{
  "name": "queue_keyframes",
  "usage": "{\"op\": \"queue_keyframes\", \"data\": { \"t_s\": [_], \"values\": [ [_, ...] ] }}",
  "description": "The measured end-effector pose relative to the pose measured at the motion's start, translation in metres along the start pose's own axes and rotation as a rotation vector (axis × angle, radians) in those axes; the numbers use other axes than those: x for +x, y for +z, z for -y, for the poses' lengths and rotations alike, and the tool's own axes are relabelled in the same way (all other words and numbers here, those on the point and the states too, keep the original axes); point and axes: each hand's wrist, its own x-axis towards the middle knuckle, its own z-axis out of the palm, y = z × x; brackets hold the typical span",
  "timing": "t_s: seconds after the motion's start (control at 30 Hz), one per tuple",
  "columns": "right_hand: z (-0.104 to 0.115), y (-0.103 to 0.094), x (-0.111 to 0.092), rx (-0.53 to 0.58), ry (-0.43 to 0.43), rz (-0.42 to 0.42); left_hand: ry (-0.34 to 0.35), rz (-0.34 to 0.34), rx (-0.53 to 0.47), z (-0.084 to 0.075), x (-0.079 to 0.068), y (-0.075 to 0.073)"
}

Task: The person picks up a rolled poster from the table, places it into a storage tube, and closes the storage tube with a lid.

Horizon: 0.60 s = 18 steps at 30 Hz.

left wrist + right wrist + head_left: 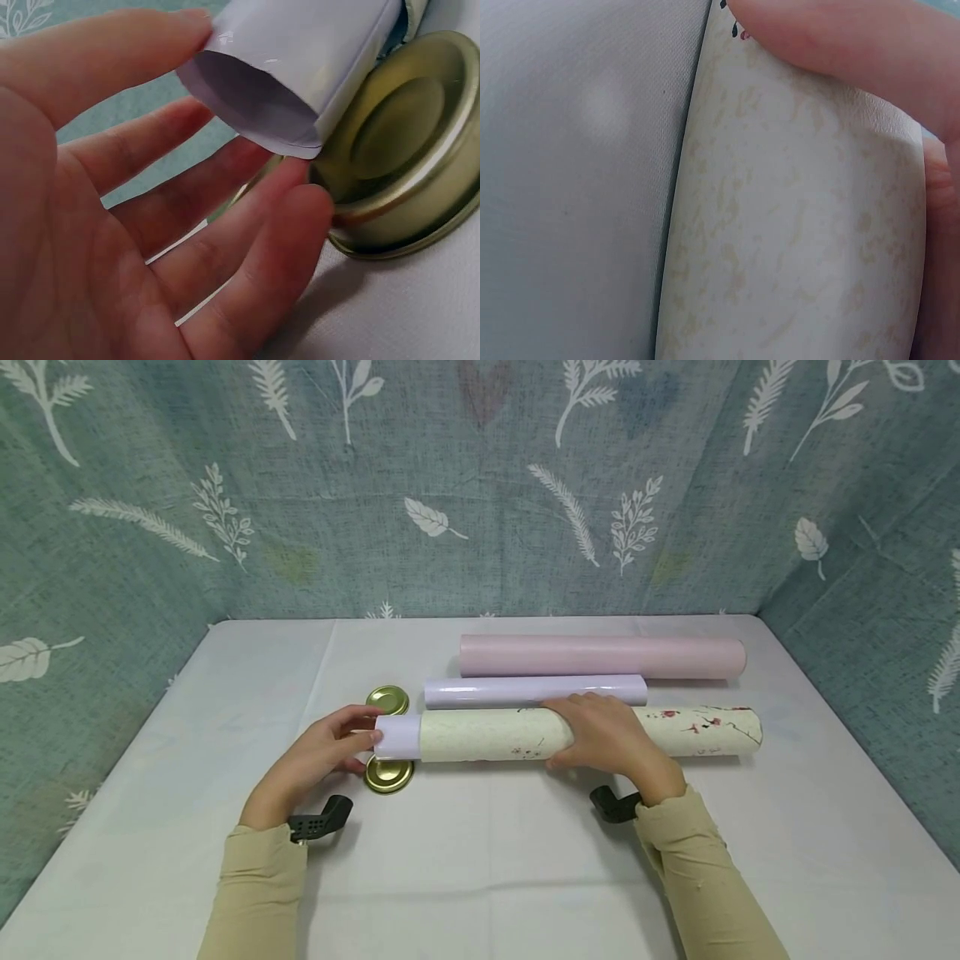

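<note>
A cream roll of paper [487,735] with red blossoms lies crosswise in front of me. A narrower lavender roll [397,737] sticks out of its left end, and its hollow opening shows in the left wrist view. My left hand [318,760] holds this lavender end, thumb and fingertips at its rim. Over the cream roll's middle, my right hand [603,739] grips it from above, with one digit [840,52] across the speckled surface. Two gold jar lids sit by the lavender end: a far lid [387,697] and a near lid [388,778].
Behind the cream roll lies a glossy lavender roll [525,691], and beyond that a longer pink roll [600,656]. All rest on a white-covered table [465,877]. A green leaf-patterned cloth [480,527] hangs around the back and sides.
</note>
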Motion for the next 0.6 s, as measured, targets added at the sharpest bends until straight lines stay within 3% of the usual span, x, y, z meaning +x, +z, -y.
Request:
{"op": "queue_keyframes", "data": {
  "t_s": [0.4,0.6],
  "values": [
    [0.003,-0.0022,-0.0001,0.006,-0.001,-0.001,-0.004,0.05,-0.014,-0.0083,-0.0025,0.0032],
    [0.0033,-0.0023,-0.001,0.013,0.004,0.01,-0.036,0.086,0.074,-0.0104,0.001,0.0049]
  ]
}}
